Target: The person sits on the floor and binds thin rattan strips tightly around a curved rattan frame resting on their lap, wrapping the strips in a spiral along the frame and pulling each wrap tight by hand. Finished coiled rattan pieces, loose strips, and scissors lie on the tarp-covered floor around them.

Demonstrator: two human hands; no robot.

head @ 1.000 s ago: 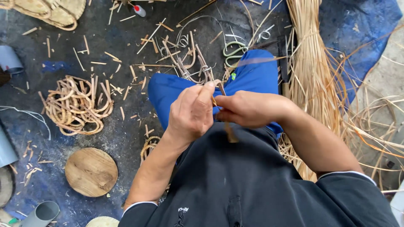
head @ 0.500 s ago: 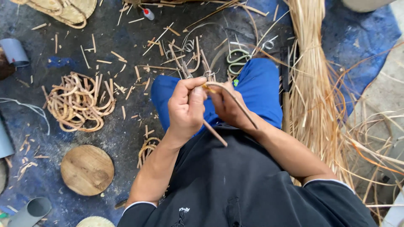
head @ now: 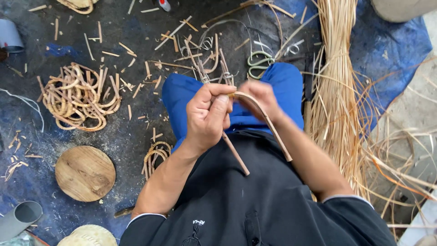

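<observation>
A bent rattan cane [head: 268,123] arches between both hands over my lap, its two ends pointing back toward my dark shirt. My left hand [head: 207,116] pinches the cane at the top of the bend with thumb and fingers closed. My right hand [head: 259,98] grips the same bend from the other side. Blue trousers [head: 182,93] show under the hands. Just beyond my knees lie bent cane pieces bound with wire [head: 207,64] and green-handled scissors [head: 259,61].
A heap of curled cane offcuts [head: 77,98] lies at left. A round wooden disc [head: 85,173] sits lower left, a small cane coil [head: 154,155] beside my left arm. A long bundle of pale rattan strips [head: 339,86] runs along the right. Grey pipe sections [head: 18,218] rest at the left edge.
The cane has been bent into a tighter arch, both ends now swung back toward my body. My hands have shifted slightly forward over the knees.
</observation>
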